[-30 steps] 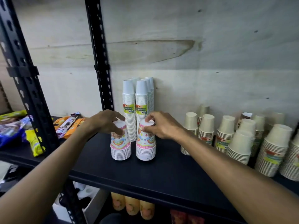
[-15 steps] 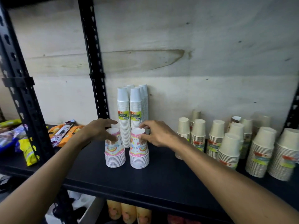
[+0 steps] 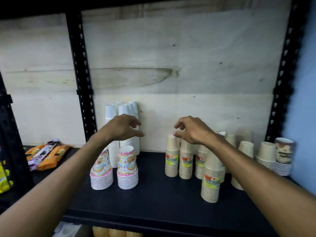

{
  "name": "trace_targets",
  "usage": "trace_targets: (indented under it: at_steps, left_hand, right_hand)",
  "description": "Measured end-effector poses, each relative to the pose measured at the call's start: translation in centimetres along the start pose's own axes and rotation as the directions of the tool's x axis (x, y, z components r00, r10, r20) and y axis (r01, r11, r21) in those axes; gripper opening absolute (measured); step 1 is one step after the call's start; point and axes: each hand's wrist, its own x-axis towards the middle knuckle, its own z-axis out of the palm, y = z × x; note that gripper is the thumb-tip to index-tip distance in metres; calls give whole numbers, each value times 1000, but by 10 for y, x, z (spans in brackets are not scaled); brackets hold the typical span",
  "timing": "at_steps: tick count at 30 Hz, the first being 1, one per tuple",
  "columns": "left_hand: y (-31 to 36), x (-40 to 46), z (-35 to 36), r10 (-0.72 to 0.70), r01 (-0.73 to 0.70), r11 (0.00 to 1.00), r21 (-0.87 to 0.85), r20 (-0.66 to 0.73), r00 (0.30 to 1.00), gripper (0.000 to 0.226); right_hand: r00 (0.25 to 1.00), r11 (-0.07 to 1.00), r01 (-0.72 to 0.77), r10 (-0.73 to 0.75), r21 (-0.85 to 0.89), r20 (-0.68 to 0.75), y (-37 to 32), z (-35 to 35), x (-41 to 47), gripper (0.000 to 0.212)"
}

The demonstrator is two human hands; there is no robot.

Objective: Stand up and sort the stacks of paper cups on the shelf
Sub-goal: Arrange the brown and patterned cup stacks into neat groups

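Both hands (image 3: pixel 123 129) (image 3: pixel 193 130) loosely curled, holding nothing — snack packets (image 3: pixel 46 155) lie far left.

A pale plywood back panel (image 3: pixel 196 57) is filling most of the view, a long brownish grain stain (image 3: pixel 133 76) running across it toward nine o'clock. Black perforated steel uprights are standing at ten o'clock (image 3: pixel 82 82) and at two o'clock (image 3: pixel 283 79), framing the bay. A dark shelf board (image 3: pixel 162 199) is stretching across at six o'clock. A blue wall (image 3: pixel 307 100) is showing at three o'clock. Dim, even light is falling on the wood.
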Motion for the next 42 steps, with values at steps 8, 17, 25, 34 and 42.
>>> trace_targets:
  at_steps: [8, 17, 25, 34, 42]
  left_hand:
    - [48, 44, 56, 89, -86, 996, -28, 201, 975, 63]
    - [53, 79, 85, 130, -131, 991, -18, 321, 938, 60]
    - [41, 100, 92, 105, -83, 993, -84, 295, 950, 48]
    - [34, 140, 93, 42, -28, 997, -67, 217, 975, 54]
    - [25, 172, 109, 0, 11, 998, -65, 174, 985, 50]
  right_hand:
    - [994, 990, -113, 112, -88, -22, 62, -25, 31, 35]
    - [977, 985, -6, 42, -171, 208, 100, -12, 91, 41]
    - [958, 991, 67, -32, -114, 286, 103, 8, 122, 42]
    - [966, 992, 104, -85, -66, 245, 113, 23, 141, 22]
    - [972, 988, 152, -152, 16, 181, 115, 30, 153, 15]
